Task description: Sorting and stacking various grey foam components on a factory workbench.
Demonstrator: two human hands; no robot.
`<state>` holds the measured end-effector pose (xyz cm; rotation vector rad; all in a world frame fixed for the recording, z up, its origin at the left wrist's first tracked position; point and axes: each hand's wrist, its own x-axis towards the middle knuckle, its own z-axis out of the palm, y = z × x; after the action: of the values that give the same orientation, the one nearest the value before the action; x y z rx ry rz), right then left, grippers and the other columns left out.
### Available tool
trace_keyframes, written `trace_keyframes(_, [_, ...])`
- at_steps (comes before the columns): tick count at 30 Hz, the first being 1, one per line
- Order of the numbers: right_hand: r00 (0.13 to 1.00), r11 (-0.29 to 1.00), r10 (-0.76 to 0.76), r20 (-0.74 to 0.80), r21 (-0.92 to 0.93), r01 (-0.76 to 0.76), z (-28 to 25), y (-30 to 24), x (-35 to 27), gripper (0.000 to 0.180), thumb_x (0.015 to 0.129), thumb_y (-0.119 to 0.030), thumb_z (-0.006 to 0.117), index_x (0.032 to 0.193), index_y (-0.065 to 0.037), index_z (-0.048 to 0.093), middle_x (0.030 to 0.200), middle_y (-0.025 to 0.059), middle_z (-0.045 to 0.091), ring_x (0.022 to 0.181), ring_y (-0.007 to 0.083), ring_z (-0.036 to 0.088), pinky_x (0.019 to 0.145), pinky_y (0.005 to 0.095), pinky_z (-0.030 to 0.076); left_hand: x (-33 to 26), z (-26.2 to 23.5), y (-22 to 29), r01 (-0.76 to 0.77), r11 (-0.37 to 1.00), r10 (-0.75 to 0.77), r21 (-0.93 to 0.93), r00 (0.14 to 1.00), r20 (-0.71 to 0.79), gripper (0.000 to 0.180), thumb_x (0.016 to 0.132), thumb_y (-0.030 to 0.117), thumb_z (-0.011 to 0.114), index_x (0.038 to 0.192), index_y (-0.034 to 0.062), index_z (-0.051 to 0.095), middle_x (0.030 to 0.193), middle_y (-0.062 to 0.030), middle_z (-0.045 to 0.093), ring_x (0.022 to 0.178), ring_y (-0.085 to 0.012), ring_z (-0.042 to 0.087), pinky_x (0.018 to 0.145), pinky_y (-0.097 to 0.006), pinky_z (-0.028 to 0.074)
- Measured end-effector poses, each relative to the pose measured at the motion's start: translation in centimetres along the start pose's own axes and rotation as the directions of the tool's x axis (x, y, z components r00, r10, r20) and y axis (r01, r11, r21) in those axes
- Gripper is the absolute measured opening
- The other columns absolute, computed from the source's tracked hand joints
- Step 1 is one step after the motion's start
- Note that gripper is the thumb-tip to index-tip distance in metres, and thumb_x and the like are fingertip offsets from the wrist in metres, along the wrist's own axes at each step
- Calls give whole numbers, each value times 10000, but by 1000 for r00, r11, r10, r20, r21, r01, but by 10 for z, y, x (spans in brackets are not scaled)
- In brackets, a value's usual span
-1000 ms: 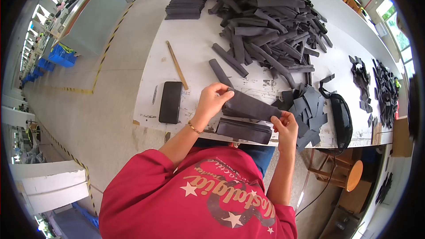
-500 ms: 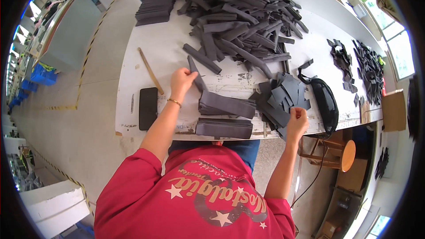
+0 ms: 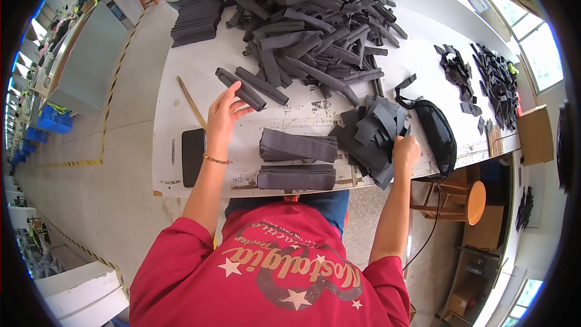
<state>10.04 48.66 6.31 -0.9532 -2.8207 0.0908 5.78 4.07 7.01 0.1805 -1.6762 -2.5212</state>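
My left hand (image 3: 224, 115) grips a dark grey fabric tube (image 3: 243, 92) above the left of the table, thumb on top and fingers underneath. Beside it lies a similar tube (image 3: 261, 86). My right hand (image 3: 407, 151) is closed at the right edge of a loose pile of flat dark grey pieces (image 3: 370, 139), pinching one piece that stands up from the fingers. Between my hands, near the front edge, are two neat stacks of folded dark strips, an upper stack (image 3: 298, 146) and a lower stack (image 3: 296, 177).
A big heap of dark fabric tubes (image 3: 315, 30) covers the back of the white table (image 3: 166, 109). An ordered stack (image 3: 198, 18) stands at back left. Around me are a black phone (image 3: 193, 157), a wooden stick (image 3: 190, 102), a black mesh case (image 3: 437, 136) and dark scraps (image 3: 457, 75).
My left hand has drawn its tube away from the upper stack, up and to the left. My right hand has closed lower into the flat pieces. The whole view has shifted slightly.
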Motion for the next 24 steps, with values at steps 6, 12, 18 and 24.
trace_keyframes(6, [983,998,13,-184,57,-3,-7,2,-12,202,879,-107,529,1026,-1,618,992,213,675,870,376,673,734,462,537,-16,20,-8,-16,991,7,-130,998,-70,658,908,-13,554,1470,-8,212,1099,-215,607,905,-343,683,789,-416,584])
trace_keyframes(12, [921,550,-148,-361,744,380,-58,-56,-47,476,850,82,449,1309,-39,474,1187,164,561,1068,279,548,906,363,423,-12,16,-12,181,941,-240,-284,953,-186,725,840,-47,637,1425,-122,215,1129,-235,589,958,-283,652,873,-393,544])
trace_keyframes(18, [858,399,-512,39,895,198,-68,-98,-109,250,819,-38,685,952,-26,473,908,64,485,799,176,465,727,287,412,-22,23,-8,421,815,-439,-398,897,49,255,861,89,697,1082,-4,611,1060,-111,650,954,-211,643,877,-352,533])
trace_keyframes(24, [685,339,-724,-80,824,454,-77,-118,-143,261,848,-92,689,1033,-3,528,1013,194,562,915,368,546,815,411,450,-27,32,4,400,793,-380,-460,914,139,239,924,148,635,1087,-8,555,1082,-187,635,1028,-350,638,881,-465,560])
